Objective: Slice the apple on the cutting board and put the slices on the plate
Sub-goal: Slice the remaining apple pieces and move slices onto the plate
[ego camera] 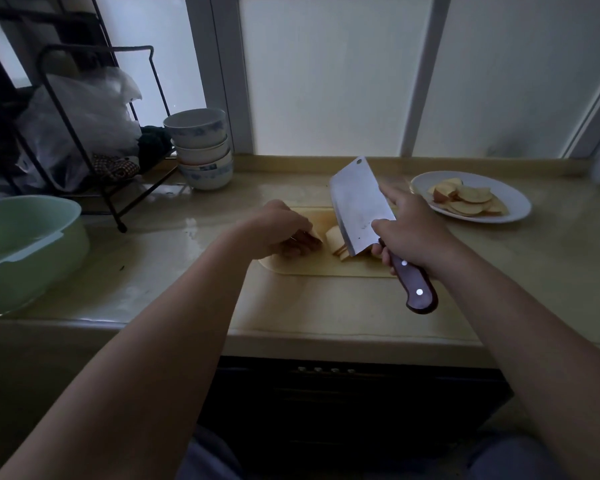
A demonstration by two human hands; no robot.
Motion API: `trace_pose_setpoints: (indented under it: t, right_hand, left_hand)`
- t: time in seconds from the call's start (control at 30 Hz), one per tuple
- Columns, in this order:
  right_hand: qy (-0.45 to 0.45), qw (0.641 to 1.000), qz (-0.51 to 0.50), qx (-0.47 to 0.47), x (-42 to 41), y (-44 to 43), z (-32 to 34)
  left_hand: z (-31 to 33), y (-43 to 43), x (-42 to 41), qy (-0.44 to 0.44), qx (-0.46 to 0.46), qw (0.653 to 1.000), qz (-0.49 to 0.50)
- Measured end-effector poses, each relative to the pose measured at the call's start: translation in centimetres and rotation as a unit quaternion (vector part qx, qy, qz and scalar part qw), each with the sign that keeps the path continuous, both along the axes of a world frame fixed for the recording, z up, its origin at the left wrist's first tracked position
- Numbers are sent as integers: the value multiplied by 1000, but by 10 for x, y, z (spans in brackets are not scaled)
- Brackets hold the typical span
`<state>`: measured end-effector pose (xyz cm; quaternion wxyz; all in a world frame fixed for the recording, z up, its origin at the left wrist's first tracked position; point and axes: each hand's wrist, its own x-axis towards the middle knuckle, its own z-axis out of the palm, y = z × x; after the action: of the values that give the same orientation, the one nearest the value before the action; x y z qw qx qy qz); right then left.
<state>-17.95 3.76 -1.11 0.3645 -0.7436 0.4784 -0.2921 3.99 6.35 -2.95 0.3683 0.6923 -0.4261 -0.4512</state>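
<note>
The left hand point(284, 230) curls its fingers over a small pale chunk of apple point(315, 234) on the pale yellow plastic cutting board point(312, 266). Just right of it lean the pale cut apple slices point(335, 240). The right hand point(409, 230) grips the brown wooden handle of a wide steel chopping knife point(357, 206), whose blade is right beside the slices.

The apple looks light, firm and wet, so it may slip. Hold it from on top, fingertips tucked in.

Far right sits a round white plate point(515, 199) with slices on it. Far left are stacked white bowls point(203, 150) and a green plastic tub point(25, 237). Neither is between board and plate.

Dim kitchen: frosted windows point(329, 74) glow behind a beige countertop point(187, 271) above dark cabinets point(343, 410).
</note>
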Motion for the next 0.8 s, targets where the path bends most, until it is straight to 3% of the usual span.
trace_pose_setpoints:
  t: [0.23,0.8]
  right_hand:
    - [102,992,46,-56,17,12,12]
    - [216,968,68,-108,27,21,21]
  left_hand:
    - [8,-3,-1,18,47,999,-1]
    - [-6,-9,-16,59,-18,992,107]
